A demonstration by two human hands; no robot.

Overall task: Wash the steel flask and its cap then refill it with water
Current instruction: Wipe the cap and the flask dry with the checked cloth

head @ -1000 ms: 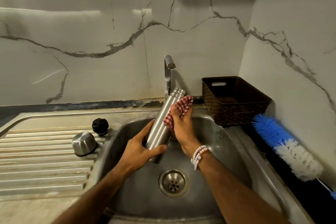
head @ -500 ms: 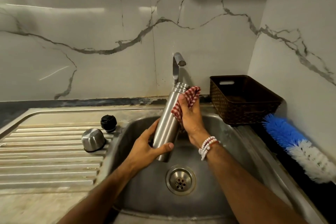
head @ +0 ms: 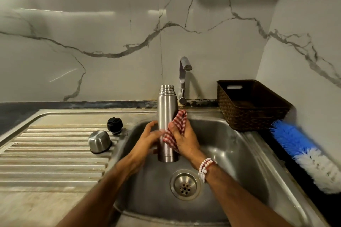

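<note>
Flask [head: 167, 116] upright over the sink [head: 239, 153], mouth open and facing up, base just above the basin floor. Gripped low on the body by the left hand [head: 147, 138], fingers wrapped round it though blurred. Rubbed along its side with a red-checked cloth [head: 180, 121], bunched in the curled fingers of the right hand [head: 184, 140] and pressed against the steel.

Judged from this: outside wash under way, not finished. Steel cap [head: 99, 141] upside down on the ribbed worktop [head: 46, 153], black stopper [head: 114, 123] just behind it, both well apart from the hands; washed or not, impossible to tell. Left to do: rinse, refill, close.

Inside of the flask hidden. No stream visible at the tap [head: 183, 72]. No standing water in the sink, drain [head: 185, 184] uncovered. Brown basket [head: 252, 114] at the right rear: nothing discernible inside. Blue-and-white brush [head: 302, 155] lying beside it.
</note>
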